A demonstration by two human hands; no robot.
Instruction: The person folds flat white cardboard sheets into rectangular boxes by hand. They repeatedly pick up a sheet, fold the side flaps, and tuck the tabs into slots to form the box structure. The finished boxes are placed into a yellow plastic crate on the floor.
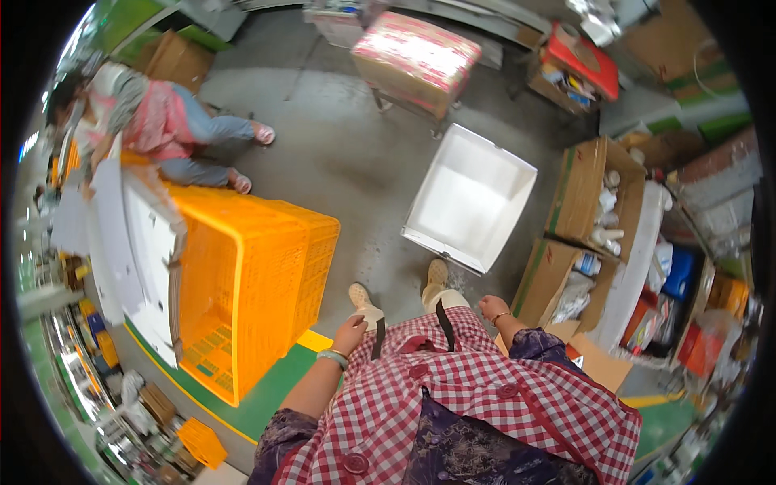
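Note:
My left hand hangs in front of the checked apron, beside a black strap. Its fingers are curled, with nothing seen in them. On the other side, my right hand is also loosely closed, and no object shows in it. Ahead of my feet is an open white box, its inside bare; it is nearest to my right hand. To the left of my left hand stands a large yellow plastic crate, with flat white cardboard sheets at its left side.
A co-worker at the upper left has a hand by the sheets. Ahead stands a wrapped carton on a wheeled stand. Brown cartons of packed items line the right side, with a red-topped stool beyond.

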